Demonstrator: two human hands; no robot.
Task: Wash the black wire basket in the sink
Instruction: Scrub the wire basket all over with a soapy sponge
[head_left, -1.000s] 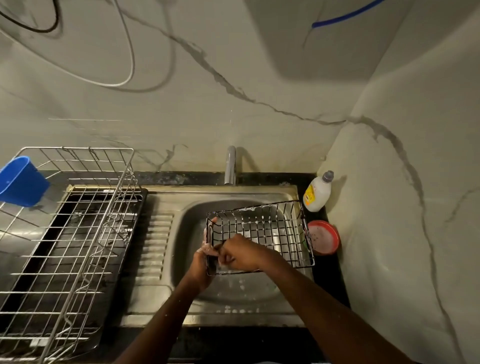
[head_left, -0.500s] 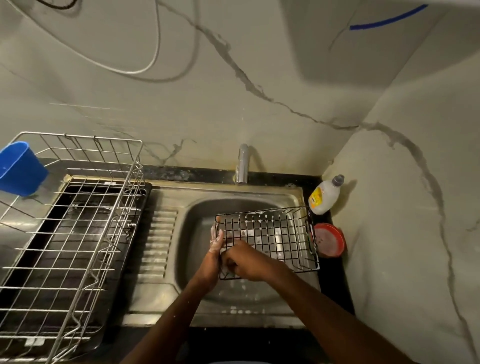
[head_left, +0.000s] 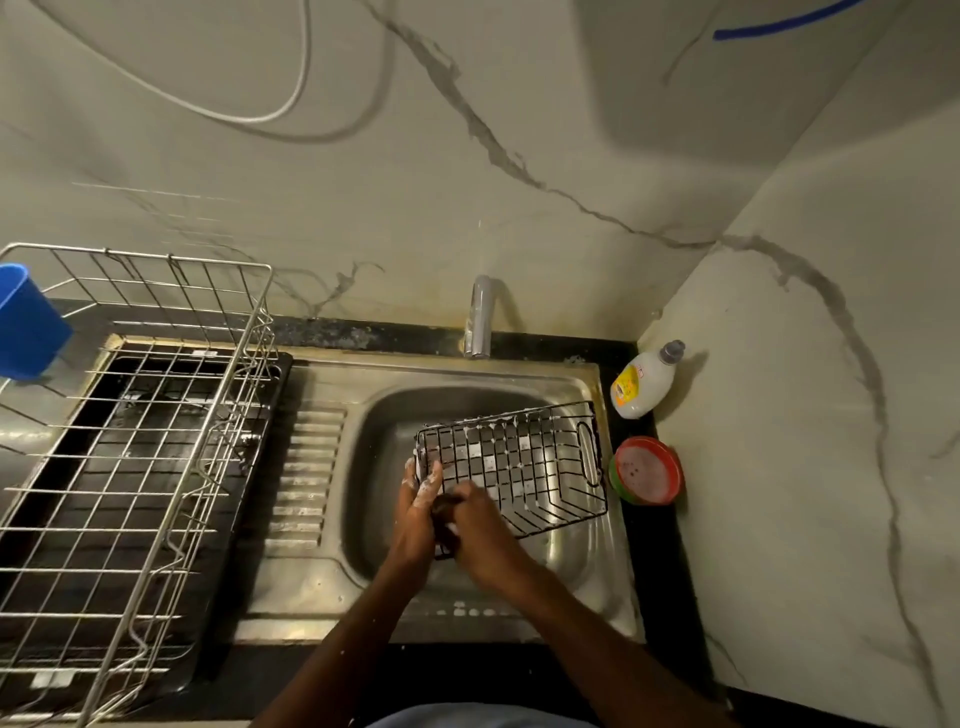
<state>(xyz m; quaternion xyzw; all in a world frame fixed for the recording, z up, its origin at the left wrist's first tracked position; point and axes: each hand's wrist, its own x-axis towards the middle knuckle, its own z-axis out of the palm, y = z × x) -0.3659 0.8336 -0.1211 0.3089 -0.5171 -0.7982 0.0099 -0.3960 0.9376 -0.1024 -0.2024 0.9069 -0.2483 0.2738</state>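
Over the sink (head_left: 332, 499) bowl, the black wire basket (head_left: 524, 467) lies tilted, its long axis running left to right, soap-flecked. Left hand (head_left: 415, 512) grips its near-left corner, fingers curled round the rim; right hand (head_left: 480, 530) is curled beside it, clutching something dark.

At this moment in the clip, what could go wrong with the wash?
The black wire basket is soapy and the left hand grips only its near corner, so it could slip into the sink. Its far end sits close to the red-lidded tub and the detergent bottle, which a swing might knock.
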